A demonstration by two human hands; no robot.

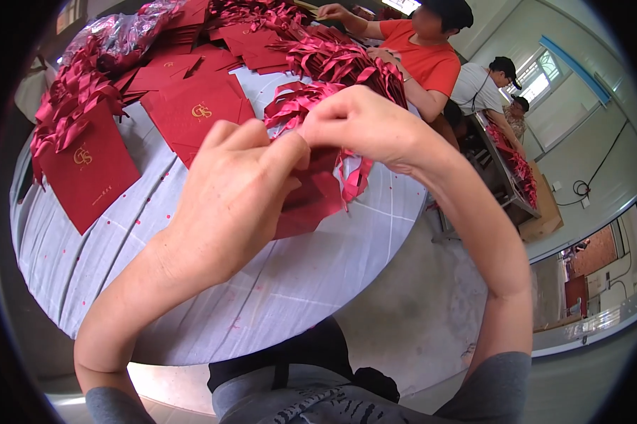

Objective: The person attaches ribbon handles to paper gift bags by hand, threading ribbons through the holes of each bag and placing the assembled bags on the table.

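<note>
My left hand (pixel 237 187) is closed, its fingers curled toward my right fingertips over the near part of the table. My right hand (pixel 364 127) is pinched, and its thumb and forefinger meet the left fingers. A flat red paper gift bag (pixel 308 205) lies beneath the two hands, partly covered by them. Dark pink ribbon (pixel 356 178) hangs below my right hand beside this bag, and more ribbon (pixel 290 106) bunches just beyond it. The exact spot where the fingertips pinch is hidden behind the knuckles.
A round table (pixel 262 297) with a whitish cover carries stacked red bags (pixel 202 113) with gold emblems. One ribboned bag (pixel 85 169) lies at the left, near clear plastic wrap (pixel 120 32). A co-worker in a red shirt (pixel 421 60) is across the table; others work at a bench (pixel 506 166).
</note>
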